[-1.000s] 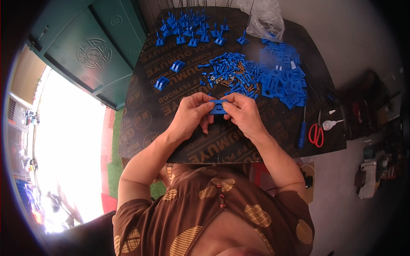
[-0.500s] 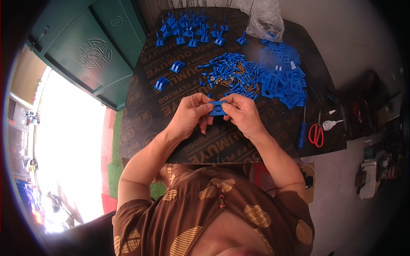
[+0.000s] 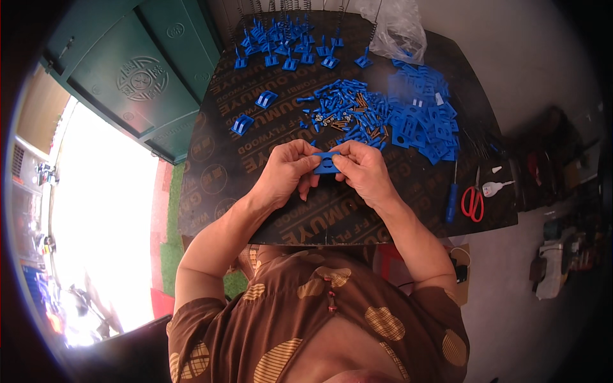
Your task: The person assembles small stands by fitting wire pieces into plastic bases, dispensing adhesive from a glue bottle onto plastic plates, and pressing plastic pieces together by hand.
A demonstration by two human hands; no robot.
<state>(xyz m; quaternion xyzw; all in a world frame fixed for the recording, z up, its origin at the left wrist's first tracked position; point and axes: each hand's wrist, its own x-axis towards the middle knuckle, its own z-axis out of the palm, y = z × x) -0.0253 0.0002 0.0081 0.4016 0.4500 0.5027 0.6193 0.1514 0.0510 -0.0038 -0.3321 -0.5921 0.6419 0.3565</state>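
Observation:
Between both hands, over the near part of the dark table, I hold a small blue plastic plate (image 3: pixel 327 167) with a cut-out in its middle. My left hand (image 3: pixel 287 168) pinches its left end between thumb and fingers. The right end is gripped by my right hand (image 3: pixel 364 168), thumb on top. Fingers hide the plate's far edge. Just beyond the hands lies a heap of small blue pointed plastic parts (image 3: pixel 348 105) mixed with brass-coloured pins (image 3: pixel 363 100). To its right is a pile of flat blue plates (image 3: pixel 421 121).
Two blue pieces (image 3: pixel 242 124) with slots lie left of the heap. Blue bases with upright springs (image 3: pixel 290 64) stand at the far left. A clear plastic bag (image 3: pixel 399 32) is at the back. On the right are a blue-handled screwdriver (image 3: pixel 452 203), red scissors (image 3: pixel 472 203) and a white bottle (image 3: pixel 495 187).
Almost nothing differs. The blue plate stays pinched in both hands, perhaps tilted very slightly.

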